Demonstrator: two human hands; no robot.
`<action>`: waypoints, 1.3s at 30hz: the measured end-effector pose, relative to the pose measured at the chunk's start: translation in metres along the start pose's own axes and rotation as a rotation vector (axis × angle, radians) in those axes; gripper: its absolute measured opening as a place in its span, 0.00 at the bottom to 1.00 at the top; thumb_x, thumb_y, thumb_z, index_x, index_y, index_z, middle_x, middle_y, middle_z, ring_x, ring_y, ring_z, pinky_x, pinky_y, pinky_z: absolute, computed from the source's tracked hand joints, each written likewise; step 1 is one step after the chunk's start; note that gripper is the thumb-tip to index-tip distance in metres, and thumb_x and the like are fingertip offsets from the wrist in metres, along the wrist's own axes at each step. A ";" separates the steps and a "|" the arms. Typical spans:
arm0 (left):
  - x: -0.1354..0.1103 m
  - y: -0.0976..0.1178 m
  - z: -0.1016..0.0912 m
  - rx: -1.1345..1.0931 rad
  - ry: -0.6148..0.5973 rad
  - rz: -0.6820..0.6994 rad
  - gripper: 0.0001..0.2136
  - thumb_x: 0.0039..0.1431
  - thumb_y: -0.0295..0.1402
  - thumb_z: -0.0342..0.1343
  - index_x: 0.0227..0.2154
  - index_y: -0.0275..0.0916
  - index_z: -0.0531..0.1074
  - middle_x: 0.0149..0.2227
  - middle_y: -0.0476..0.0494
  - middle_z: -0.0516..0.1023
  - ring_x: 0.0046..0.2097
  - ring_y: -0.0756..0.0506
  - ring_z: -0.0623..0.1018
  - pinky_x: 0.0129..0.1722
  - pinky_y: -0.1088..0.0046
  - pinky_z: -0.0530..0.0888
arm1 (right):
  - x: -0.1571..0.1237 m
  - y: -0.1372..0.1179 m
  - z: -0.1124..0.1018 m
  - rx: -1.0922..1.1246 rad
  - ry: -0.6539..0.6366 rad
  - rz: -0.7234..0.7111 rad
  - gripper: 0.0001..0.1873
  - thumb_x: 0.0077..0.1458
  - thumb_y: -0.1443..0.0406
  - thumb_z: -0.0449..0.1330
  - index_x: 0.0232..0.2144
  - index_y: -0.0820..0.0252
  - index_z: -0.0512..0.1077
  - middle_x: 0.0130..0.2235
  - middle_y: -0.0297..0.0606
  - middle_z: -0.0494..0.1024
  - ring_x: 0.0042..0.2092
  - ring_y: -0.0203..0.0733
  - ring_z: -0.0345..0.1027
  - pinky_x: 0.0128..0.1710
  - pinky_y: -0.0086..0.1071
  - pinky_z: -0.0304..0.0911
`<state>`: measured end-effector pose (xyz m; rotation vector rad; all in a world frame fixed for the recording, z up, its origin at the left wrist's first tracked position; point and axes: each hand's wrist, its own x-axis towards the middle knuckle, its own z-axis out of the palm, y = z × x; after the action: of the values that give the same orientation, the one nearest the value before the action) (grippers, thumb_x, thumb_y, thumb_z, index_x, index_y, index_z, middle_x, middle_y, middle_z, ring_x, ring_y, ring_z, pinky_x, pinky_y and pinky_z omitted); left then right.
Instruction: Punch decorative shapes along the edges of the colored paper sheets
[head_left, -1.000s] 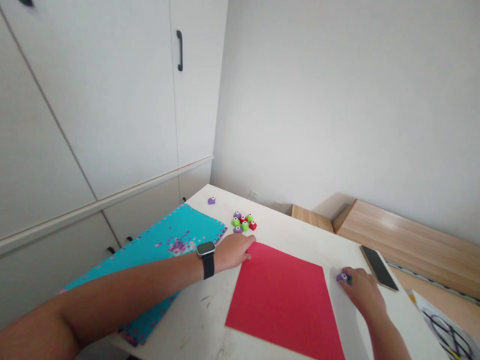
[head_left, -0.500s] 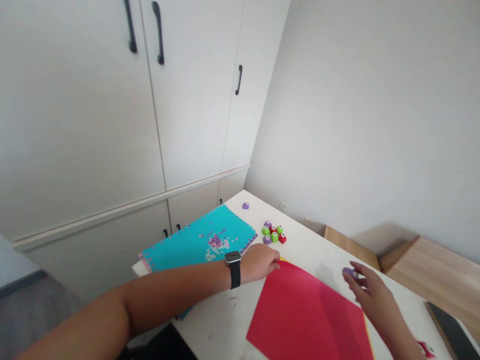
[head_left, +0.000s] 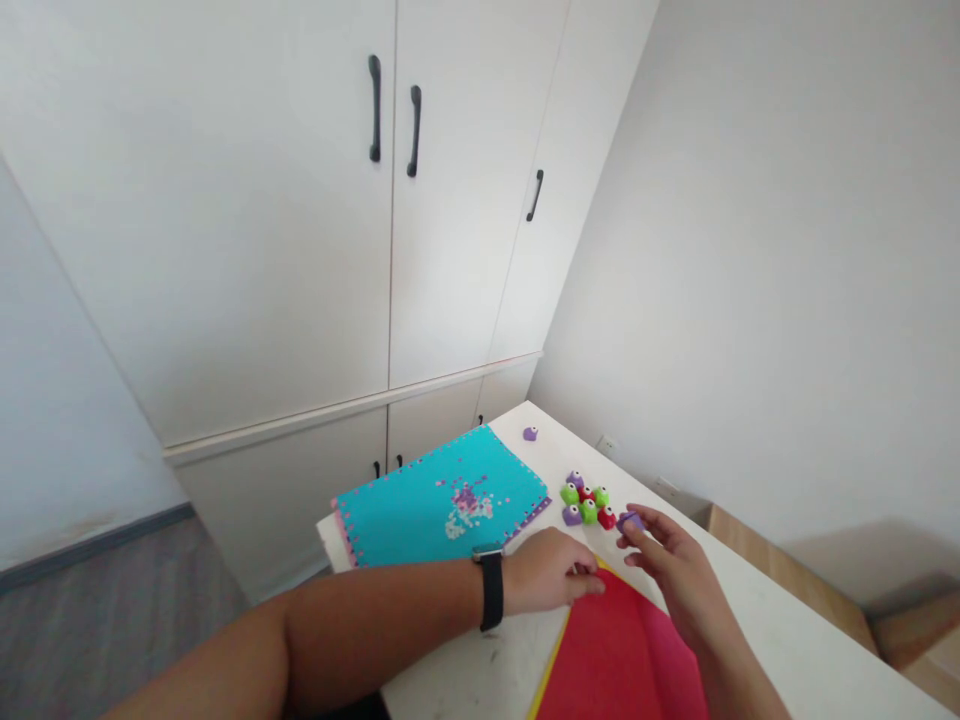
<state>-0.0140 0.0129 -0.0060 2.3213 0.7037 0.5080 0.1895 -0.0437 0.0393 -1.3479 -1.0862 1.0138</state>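
Note:
My left hand [head_left: 551, 572], with a black watch on the wrist, rests fingers-down on the far corner of a red paper sheet [head_left: 622, 655] on the white table [head_left: 787, 640]. My right hand [head_left: 667, 560] hovers just right of it, fingertips pinched on a small purple punch [head_left: 628, 521]. That punch sits right beside a cluster of green, red and purple punches [head_left: 586, 500]. A yellow sheet edge [head_left: 551, 665] peeks from under the red paper.
A teal foam sheet [head_left: 442, 500] with pink trim and scattered punched bits lies at the table's left end. A lone purple punch [head_left: 530, 434] sits near the far corner. White cupboards [head_left: 315, 230] stand behind, and a wooden bench [head_left: 757, 555] is at the right.
My right hand carried the purple punch from the table's right side leftward to the punch cluster. The view swung left and up; the phone left the frame. My left hand stayed on the red paper.

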 end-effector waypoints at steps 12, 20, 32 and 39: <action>0.002 -0.006 0.011 -0.464 0.012 -0.106 0.20 0.65 0.51 0.53 0.37 0.38 0.76 0.27 0.49 0.77 0.26 0.49 0.74 0.26 0.76 0.67 | 0.003 0.005 -0.023 0.369 0.138 0.221 0.25 0.45 0.63 0.77 0.46 0.60 0.76 0.45 0.40 0.82 0.44 0.43 0.80 0.34 0.19 0.73; 0.001 0.001 0.009 -0.443 0.028 -0.086 0.17 0.66 0.49 0.53 0.38 0.38 0.75 0.29 0.50 0.77 0.28 0.50 0.75 0.27 0.77 0.66 | -0.009 -0.008 -0.020 0.184 -0.050 0.143 0.27 0.52 0.60 0.72 0.53 0.59 0.74 0.50 0.42 0.79 0.49 0.46 0.76 0.38 0.26 0.74; 0.002 0.001 0.009 -0.570 0.063 -0.066 0.15 0.65 0.46 0.56 0.36 0.37 0.75 0.29 0.50 0.76 0.27 0.50 0.75 0.28 0.78 0.68 | -0.014 -0.009 -0.016 -0.393 -0.185 -0.074 0.23 0.55 0.59 0.66 0.53 0.54 0.73 0.39 0.36 0.75 0.32 0.39 0.69 0.27 0.32 0.68; 0.000 0.008 0.002 -0.569 0.080 -0.064 0.16 0.65 0.46 0.56 0.37 0.37 0.77 0.26 0.51 0.75 0.27 0.50 0.74 0.28 0.78 0.67 | -0.020 -0.017 -0.008 -0.580 -0.232 -0.212 0.19 0.55 0.64 0.63 0.50 0.50 0.75 0.48 0.37 0.76 0.42 0.43 0.69 0.35 0.34 0.67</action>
<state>-0.0099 0.0071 -0.0022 1.7507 0.5754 0.6752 0.1916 -0.0649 0.0565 -1.5433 -1.7535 0.7331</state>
